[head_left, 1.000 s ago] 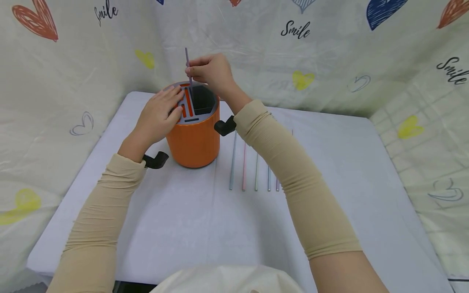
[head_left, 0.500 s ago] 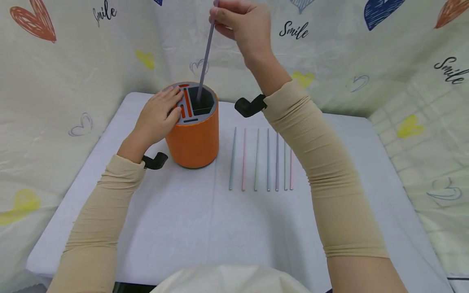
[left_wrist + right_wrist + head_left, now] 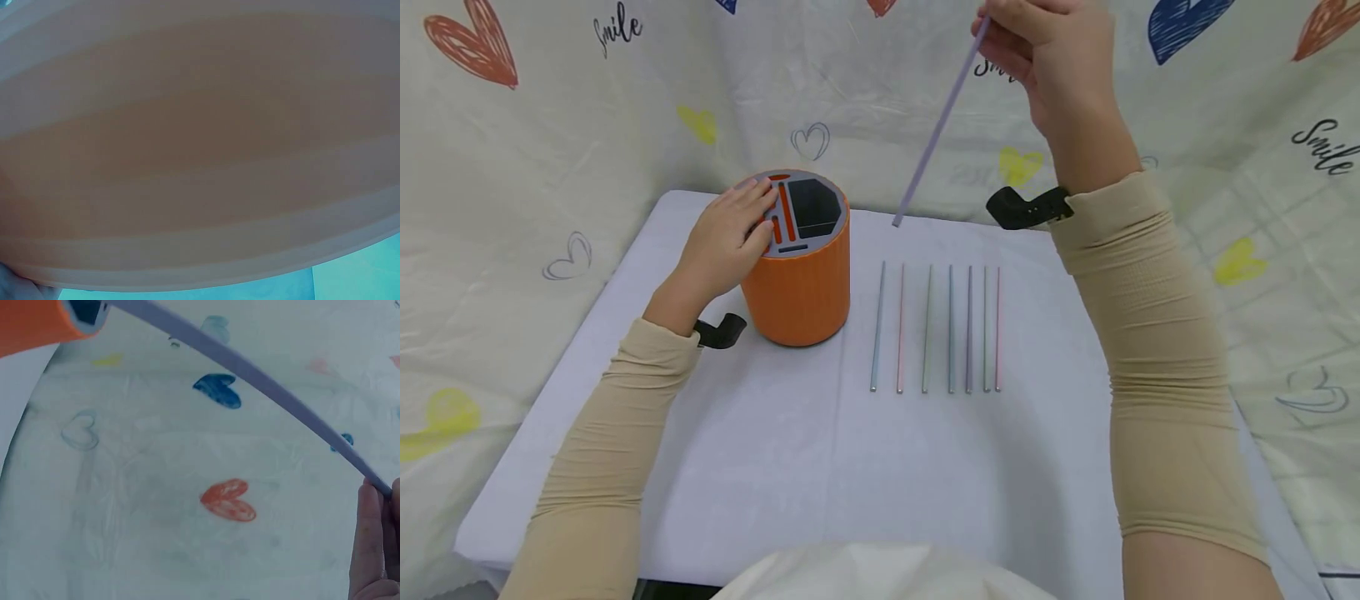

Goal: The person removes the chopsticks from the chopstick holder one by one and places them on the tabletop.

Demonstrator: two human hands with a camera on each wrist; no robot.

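My left hand (image 3: 722, 237) rests flat on the grey slotted top of a round orange desk organizer (image 3: 796, 300), its fingers spread over the left side. The organizer's wall (image 3: 200, 156) fills most of the left wrist view. High up to the right, my right hand (image 3: 1056, 71) pinches a thin purple straw (image 3: 942, 121) near its upper end. The straw slants down and left through the air, its lower tip right of the organizer and apart from it. In the right wrist view, fingertips (image 3: 370, 506) hold the straw's end. The organizer's large dark compartment (image 3: 815, 208) lies uncovered.
Several pastel straws (image 3: 927, 333) lie side by side in a row on the white tablecloth (image 3: 760, 467), right of the organizer. Behind the table hangs a curtain (image 3: 910, 158) printed with hearts and words.
My right hand has lifted the purple straw up out of the organizer's large compartment and carried it to the right. My left hand has stayed on the organizer's top.
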